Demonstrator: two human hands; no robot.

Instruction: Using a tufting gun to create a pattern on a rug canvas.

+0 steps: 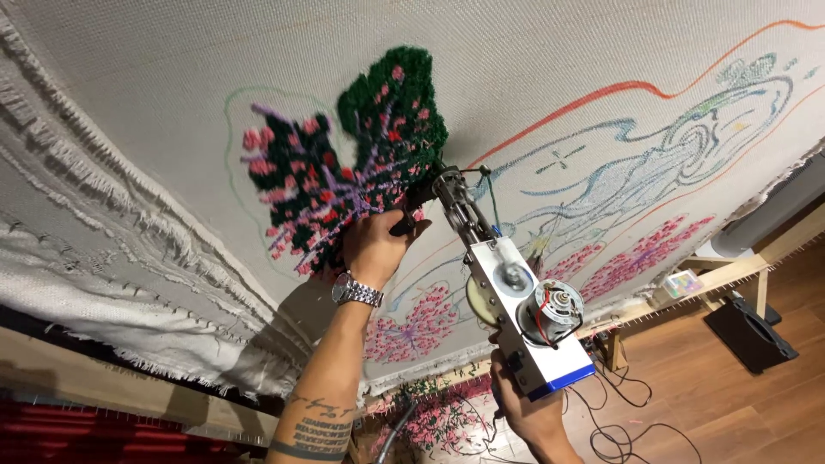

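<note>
2 hands – fingers clamp the tufting gun – its tip against the cloth.

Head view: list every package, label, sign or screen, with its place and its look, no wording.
Small clear box: on the wooden frame rail at the right, below the cloth; rectangular, see-through, with pastel-coloured contents.
No labels, signs or screens show anywhere else.

**Stretched cloth on a wooden frame**

A white backing cloth is stretched on a wooden frame. It carries a tufted patch of green, pink and purple yarn and coloured outline drawings. Black cables lie on the wooden floor.
</note>
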